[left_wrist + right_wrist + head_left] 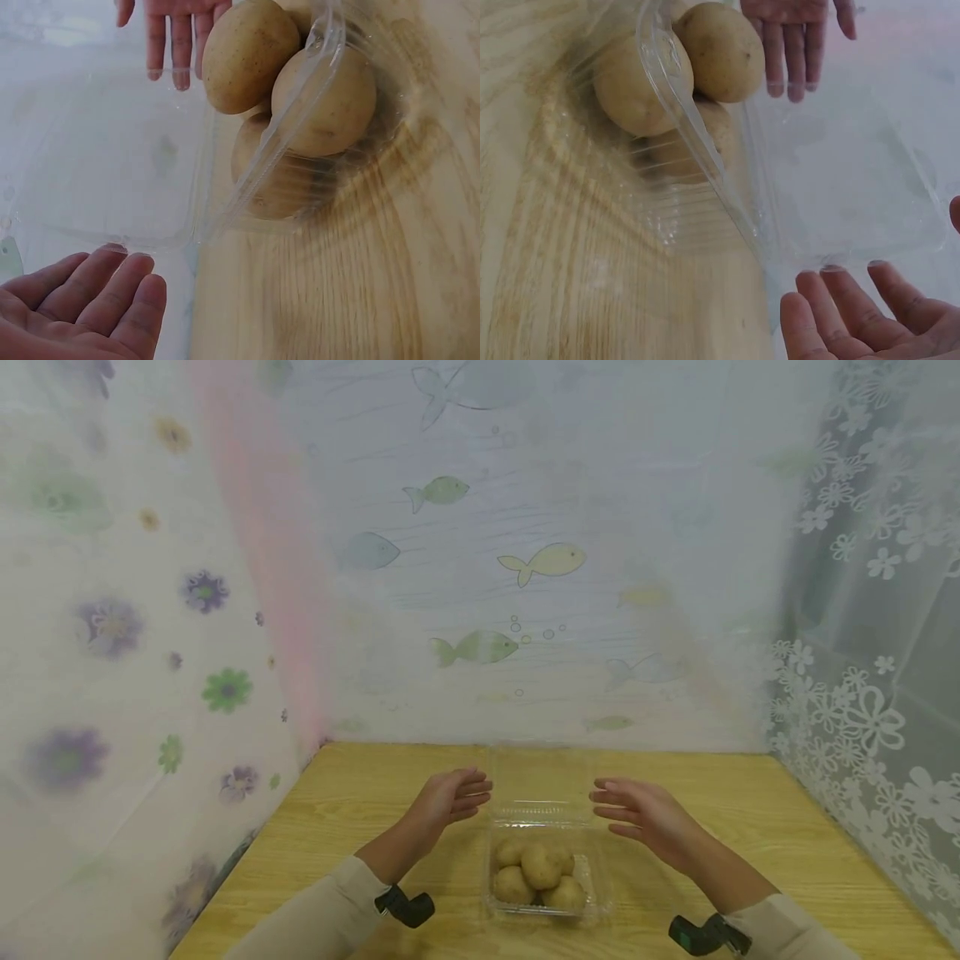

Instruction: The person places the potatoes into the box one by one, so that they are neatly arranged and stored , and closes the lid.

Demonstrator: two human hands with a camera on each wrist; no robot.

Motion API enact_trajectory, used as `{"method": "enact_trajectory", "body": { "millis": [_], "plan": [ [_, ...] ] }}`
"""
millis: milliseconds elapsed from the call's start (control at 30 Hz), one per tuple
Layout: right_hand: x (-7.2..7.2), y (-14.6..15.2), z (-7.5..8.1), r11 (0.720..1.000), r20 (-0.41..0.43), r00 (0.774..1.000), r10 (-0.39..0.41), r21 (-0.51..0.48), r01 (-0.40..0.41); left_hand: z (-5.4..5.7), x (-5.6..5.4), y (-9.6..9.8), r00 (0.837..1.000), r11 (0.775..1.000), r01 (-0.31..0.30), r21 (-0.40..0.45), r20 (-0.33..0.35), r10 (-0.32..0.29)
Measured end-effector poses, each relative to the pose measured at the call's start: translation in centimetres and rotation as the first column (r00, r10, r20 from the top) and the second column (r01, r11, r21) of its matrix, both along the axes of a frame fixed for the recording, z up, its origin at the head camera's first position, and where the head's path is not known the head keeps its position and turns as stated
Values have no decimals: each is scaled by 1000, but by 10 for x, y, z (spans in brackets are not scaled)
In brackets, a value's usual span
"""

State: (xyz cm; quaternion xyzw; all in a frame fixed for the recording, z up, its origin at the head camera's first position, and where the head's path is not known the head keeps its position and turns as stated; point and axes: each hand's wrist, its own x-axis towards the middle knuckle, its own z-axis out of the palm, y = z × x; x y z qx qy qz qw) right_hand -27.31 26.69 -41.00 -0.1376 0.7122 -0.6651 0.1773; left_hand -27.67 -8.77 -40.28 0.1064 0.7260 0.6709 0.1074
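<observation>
A clear plastic clamshell container (pixel 600 893) stands on the table with its lid (pixel 543 772) raised at the back. Several potatoes (pixel 540 866) are piled in its base. My left hand (pixel 452 797) is at the lid's left side, fingers extended toward it. On the opposite side my right hand (pixel 636 810) mirrors it, fingers spread and pointing inward. Both wrist views show fingertips at the lid's edges; whether they touch the plastic I cannot tell. In the left wrist view the potatoes (pixel 251 56) show above the container's rim.
The wooden table (pixel 375 777) lies under the container. Behind it hangs a curtain (pixel 480 560) printed with fish. A flowered curtain (pixel 112 693) borders the left side, and a sheer one with white flowers (pixel 873 718) the right. Each wrist wears a dark camera mount (pixel 405 906).
</observation>
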Motion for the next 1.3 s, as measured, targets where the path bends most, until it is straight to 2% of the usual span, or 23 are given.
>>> {"method": "enact_trajectory", "body": {
  "millis": [333,767,933,1067,1300],
  "plan": [
    [17,7,3,1000,-30,1000,9,11,-9,0,12,-4,999,999,26,-19,-41,-27],
    [37,11,-6,1000,-29,999,-28,13,29,-5,24,-5,1000,999,6,-54,-28,-7],
    [43,8,-8,996,-5,998,-60,61,61,-13,27,-7,998,998,10,-65,-58,-14],
    [48,6,-14,995,-6,997,-79,67,79,-21,31,-8,994,997,37,-72,-100,-45],
    [52,4,-26,996,-1,997,-73,52,73,-31,44,-10,980,989,41,-145,-188,-68]
  ]
}}
